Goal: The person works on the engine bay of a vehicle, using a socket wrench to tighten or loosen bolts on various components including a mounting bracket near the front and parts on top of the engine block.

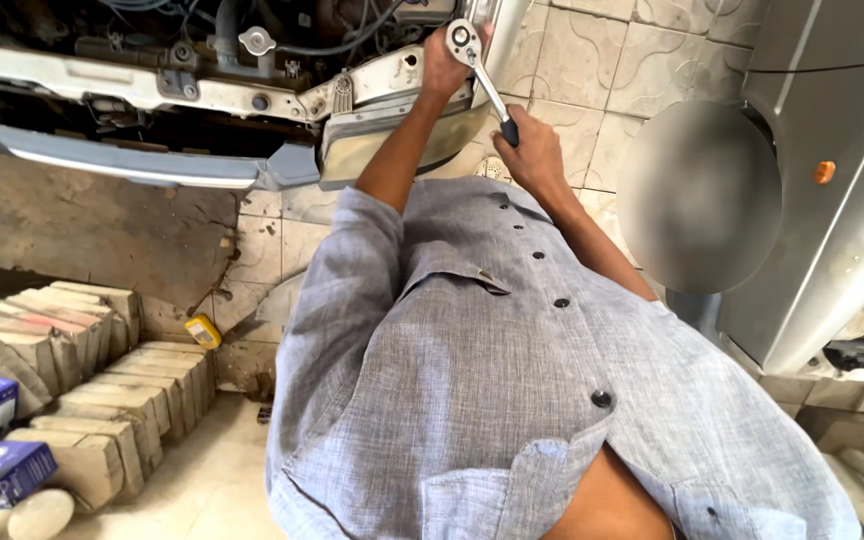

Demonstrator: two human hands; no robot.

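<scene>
A person in a grey shirt [512,390] leans over the stripped front of a car [152,100], both arms stretched forward. The left hand [445,62] is closed at the head of a ratchet [482,78], which sits against the car's front corner above the headlight [392,140]. The right hand [532,150] is clamped on the ratchet's dark grip, the chrome shaft running aslant between the two hands. Cardboard boxes [102,400] are stacked on the tiled floor [592,60] nearby.
</scene>
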